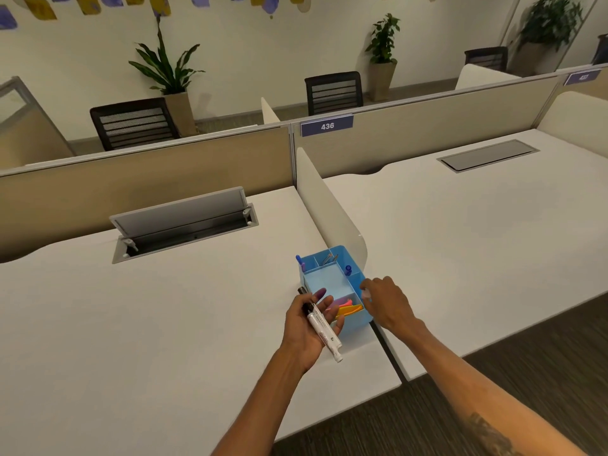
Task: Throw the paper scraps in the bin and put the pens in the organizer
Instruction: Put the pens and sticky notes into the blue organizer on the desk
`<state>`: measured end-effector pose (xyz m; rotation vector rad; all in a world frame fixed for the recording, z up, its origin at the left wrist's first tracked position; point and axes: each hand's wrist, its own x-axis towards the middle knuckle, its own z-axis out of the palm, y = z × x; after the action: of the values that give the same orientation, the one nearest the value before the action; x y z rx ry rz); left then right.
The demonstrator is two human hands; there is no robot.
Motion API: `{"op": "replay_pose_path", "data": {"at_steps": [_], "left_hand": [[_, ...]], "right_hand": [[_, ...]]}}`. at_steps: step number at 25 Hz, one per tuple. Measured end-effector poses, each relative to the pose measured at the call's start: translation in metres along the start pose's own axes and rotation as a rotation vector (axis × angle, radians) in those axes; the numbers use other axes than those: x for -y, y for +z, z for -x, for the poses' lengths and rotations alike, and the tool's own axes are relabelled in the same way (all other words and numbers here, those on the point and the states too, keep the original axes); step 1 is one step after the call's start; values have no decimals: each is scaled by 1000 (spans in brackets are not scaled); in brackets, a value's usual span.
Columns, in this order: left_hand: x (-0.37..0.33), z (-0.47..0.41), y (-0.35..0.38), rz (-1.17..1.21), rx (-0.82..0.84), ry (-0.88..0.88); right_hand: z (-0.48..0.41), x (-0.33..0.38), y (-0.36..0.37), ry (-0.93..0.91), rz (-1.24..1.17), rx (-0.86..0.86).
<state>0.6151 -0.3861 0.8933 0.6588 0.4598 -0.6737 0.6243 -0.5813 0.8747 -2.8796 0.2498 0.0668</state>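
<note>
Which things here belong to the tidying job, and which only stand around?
Job: white marker pen and black pen in the left hand; blue plastic compartment organizer; right hand at its side wall.
Not the job: grey desk cable hatch with raised lid; black mesh office chair; green potted plant.

Organizer (332,278) left of divider (329,205)

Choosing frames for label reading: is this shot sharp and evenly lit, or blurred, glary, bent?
Head view: soft, even light, no glare on the desk; the wide lens bows the partition along its top; the 436 sign reads clearly; print on the white marker in the left hand is illegible; the right hand is smeared at its fingertips by the blue organizer.
</note>
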Motion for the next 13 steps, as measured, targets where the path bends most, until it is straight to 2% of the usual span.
{"op": "replay_pose_path", "data": {"at_steps": [4,8,10,13], "left_hand": [[-3,0,1,53,59,-30],[-2,3,2,77,73,-44],[-3,4,0,102,74,-60],[-4,5,-4,102,63,-86]], "right_hand": [[-7,3,-1,0,67,139],[-6,4,-3,68,20,223],[-1,11,-9,80,-26,159],[9,35,-22,33,-277,-128]]}}
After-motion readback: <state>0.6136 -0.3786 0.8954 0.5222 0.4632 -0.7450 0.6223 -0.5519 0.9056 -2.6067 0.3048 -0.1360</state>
